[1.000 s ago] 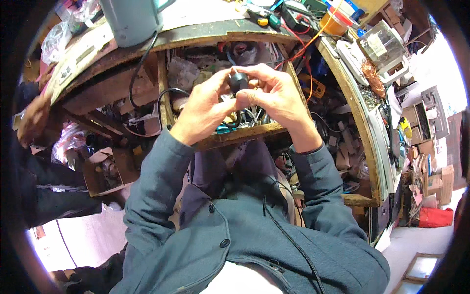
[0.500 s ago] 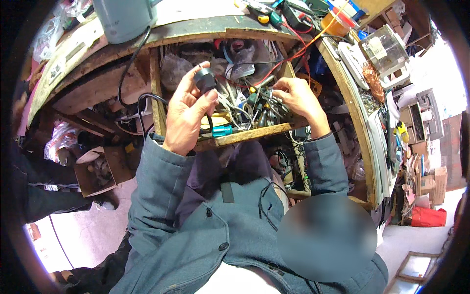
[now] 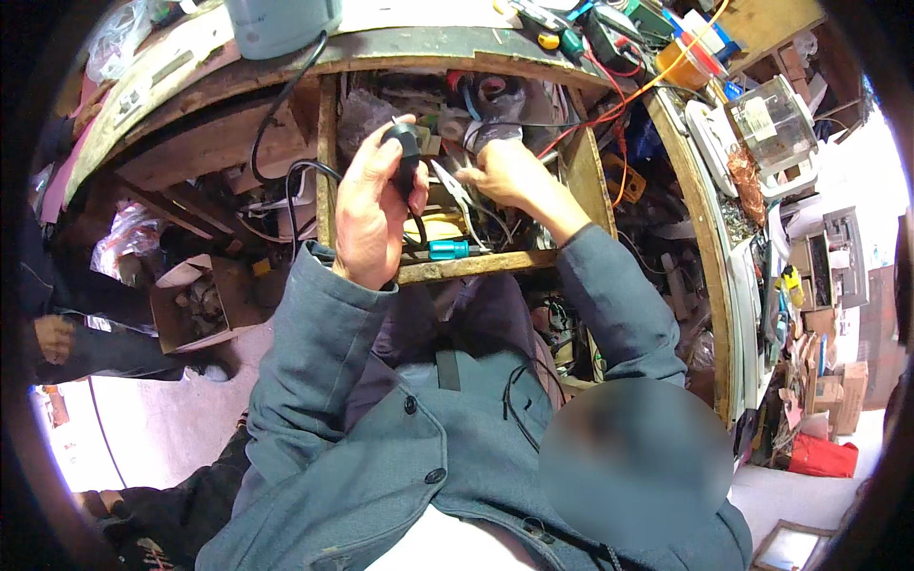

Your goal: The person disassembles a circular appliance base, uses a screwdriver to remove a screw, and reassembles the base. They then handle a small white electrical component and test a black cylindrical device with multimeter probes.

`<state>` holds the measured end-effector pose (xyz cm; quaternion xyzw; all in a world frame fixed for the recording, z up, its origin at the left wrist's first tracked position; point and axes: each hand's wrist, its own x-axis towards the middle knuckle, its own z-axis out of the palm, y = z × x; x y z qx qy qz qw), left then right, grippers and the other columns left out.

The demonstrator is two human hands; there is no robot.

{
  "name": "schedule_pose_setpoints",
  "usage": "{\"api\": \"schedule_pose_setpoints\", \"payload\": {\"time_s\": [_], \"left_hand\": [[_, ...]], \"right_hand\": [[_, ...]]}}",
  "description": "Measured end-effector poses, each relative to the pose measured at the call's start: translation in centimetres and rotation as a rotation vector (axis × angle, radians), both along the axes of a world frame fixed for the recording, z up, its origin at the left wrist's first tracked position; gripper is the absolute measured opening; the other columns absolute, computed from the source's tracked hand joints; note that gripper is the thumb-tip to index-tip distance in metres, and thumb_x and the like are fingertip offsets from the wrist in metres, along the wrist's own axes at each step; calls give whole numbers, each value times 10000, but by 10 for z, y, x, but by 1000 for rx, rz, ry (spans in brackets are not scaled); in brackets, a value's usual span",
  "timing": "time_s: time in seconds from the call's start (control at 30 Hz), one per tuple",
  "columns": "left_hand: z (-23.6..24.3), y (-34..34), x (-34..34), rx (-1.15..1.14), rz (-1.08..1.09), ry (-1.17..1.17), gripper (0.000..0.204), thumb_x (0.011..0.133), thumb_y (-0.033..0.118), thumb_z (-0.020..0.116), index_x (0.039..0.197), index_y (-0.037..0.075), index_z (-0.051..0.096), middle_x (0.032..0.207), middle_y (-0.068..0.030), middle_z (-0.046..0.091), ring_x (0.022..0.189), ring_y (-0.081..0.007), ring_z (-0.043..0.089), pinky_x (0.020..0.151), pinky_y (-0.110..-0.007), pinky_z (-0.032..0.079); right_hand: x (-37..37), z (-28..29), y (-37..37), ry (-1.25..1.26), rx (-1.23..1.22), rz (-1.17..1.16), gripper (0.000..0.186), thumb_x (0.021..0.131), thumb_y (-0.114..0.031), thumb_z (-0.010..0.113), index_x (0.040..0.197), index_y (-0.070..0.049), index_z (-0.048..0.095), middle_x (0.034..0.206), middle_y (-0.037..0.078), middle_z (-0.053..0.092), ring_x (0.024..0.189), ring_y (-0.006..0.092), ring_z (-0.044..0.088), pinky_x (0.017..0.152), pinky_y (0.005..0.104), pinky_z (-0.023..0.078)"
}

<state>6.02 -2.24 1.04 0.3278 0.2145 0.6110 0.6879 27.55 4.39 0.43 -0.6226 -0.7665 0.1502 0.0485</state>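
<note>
My left hand (image 3: pixel 369 214) is closed around a black power plug (image 3: pixel 404 143), held upright above the left side of an open wooden drawer (image 3: pixel 466 267). Its black cable (image 3: pixel 259 143) loops leftward and up towards a grey-blue jug-like vessel (image 3: pixel 281 24) on the bench. Inside the drawer, my right hand (image 3: pixel 509 174) reaches in palm down, fingers curled among the tools; what they grip, if anything, is hidden. Beside its thumb lie pliers with pale jaws (image 3: pixel 455 190). A teal screwdriver handle (image 3: pixel 448 249) rests near the drawer's front edge. Clear plastic bags (image 3: pixel 364 116) fill the back.
On the bench's right are a multimeter (image 3: pixel 609 43) with red leads, an orange tub (image 3: pixel 687 59) and a clear plastic container (image 3: pixel 773 109). A cardboard box (image 3: pixel 200 305) stands at lower left beside another person's legs (image 3: pixel 124 352). Loose wires hang right of the drawer.
My right hand has moved left and deeper into the drawer, towards the back. My left hand still holds the plug, now turned more upright. The view has shifted slightly.
</note>
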Motion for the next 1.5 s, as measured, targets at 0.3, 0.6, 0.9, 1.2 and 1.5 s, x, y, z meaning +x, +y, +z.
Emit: {"api": "schedule_pose_setpoints", "payload": {"time_s": [0.3,0.6,0.9,1.2,1.5], "left_hand": [[-2,-1,4,171,23,184,453,965,69,735,1392,56,588,988,-132,748,750,-96,632,578,-228,419],[5,0,11,257,15,420,432,884,-43,797,1271,16,614,1096,-58,734,992,-126,693,916,-287,568],[-11,-5,16,333,199,887,364,833,3,836,1163,37,685,984,-25,751,891,-81,677,804,-261,555],[-7,-10,20,429,376,1193,450,807,152,873,1205,50,689,1046,-147,784,969,-234,778,831,-345,598],[-4,-15,20,448,403,1307,727,781,234,882,1427,105,573,1060,-150,786,929,-324,766,794,-412,587]], "right_hand": [[3,-7,7,464,-340,-69,246,804,-203,821,870,0,700,703,92,694,571,173,663,539,346,536],[30,46,-25,1663,17,-234,98,961,-138,712,1015,-93,644,840,19,697,635,105,655,538,254,568],[24,33,-44,1995,-289,-376,237,981,-154,669,1151,9,693,902,105,749,671,132,675,514,219,515],[25,17,-36,1921,-271,-460,90,938,-73,725,1014,-23,725,875,50,734,636,114,655,541,231,526],[30,8,-35,1962,-301,-469,139,970,-134,689,1016,-7,723,821,53,703,600,121,632,523,212,500]]}}
